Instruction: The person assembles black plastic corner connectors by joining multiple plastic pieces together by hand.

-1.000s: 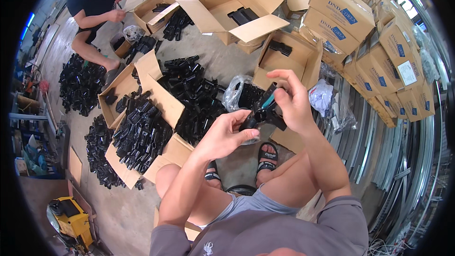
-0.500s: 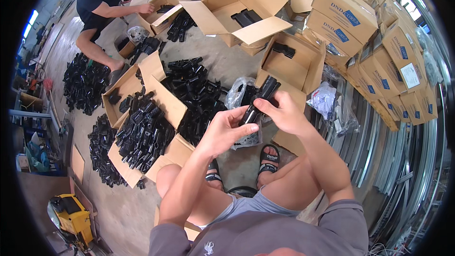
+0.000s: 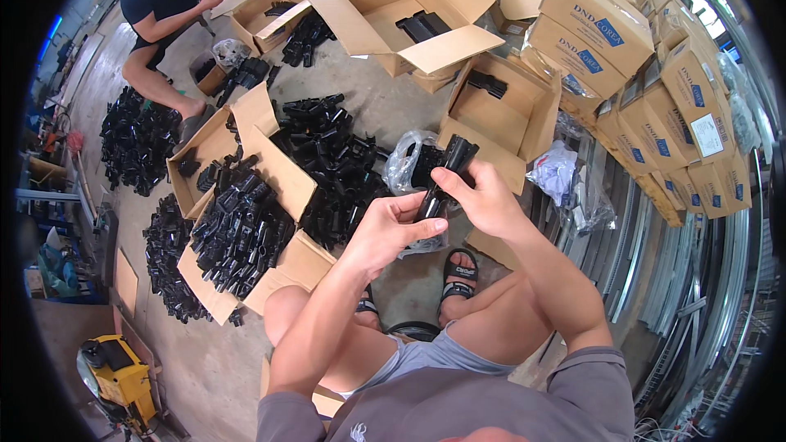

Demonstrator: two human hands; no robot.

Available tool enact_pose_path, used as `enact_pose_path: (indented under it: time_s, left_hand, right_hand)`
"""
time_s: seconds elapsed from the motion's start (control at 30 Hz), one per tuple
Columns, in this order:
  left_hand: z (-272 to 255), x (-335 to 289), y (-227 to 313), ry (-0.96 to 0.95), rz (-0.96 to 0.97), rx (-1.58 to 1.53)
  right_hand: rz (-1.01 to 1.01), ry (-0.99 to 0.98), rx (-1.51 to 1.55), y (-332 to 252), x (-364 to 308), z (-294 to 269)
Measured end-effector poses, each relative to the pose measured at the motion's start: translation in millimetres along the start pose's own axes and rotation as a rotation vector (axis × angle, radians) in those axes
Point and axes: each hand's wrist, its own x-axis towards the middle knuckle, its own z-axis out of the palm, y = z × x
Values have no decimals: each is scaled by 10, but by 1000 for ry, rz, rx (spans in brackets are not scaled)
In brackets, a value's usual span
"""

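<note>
Both my hands grip a glossy black plastic part [image 3: 460, 153], long and slim with a wider upper end, held tilted in front of my knees. My left hand [image 3: 385, 236] has its fingers and thumb closed round the lower end. Higher up, my right hand [image 3: 485, 200] pinches it, thumb on top; its other fingers are partly hidden. Behind the part lies a clear plastic bag [image 3: 401, 165] with black pieces in it. Just beyond stands an open carton [image 3: 524, 115] with a few black parts inside.
Heaps of black parts [image 3: 327, 147] cover the floor to the left, around an open carton [image 3: 282, 172] piled with more. A larger open box [image 3: 377, 0] stands ahead. Stacked cartons [image 3: 585, 24] and metal profiles [image 3: 647, 254] fill the right. A co-worker [image 3: 155, 8] sits far left.
The black part has turned a little more upright in my hands, my grip staying much the same. The co-worker's hand has left the small box, and both their hands are now together.
</note>
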Motion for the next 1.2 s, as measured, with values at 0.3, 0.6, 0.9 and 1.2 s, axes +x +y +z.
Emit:
enact_pose_path:
  time_s: [0.3,0.6,0.9,1.2]
  left_hand:
    - [-325,-233,369,153,80,142]
    - [-714,-125,481,745,234,1099]
    - [-660,-37,551,697,361,1096]
    - [-694,-52,585,764,434,1009]
  right_hand:
    - [-20,82,270,243,255,-321]
    - [119,-334,-840,1785,420,-8]
    - [321,16,-749,3227,1466,410]
    - [697,3,-660,3122,1503,762]
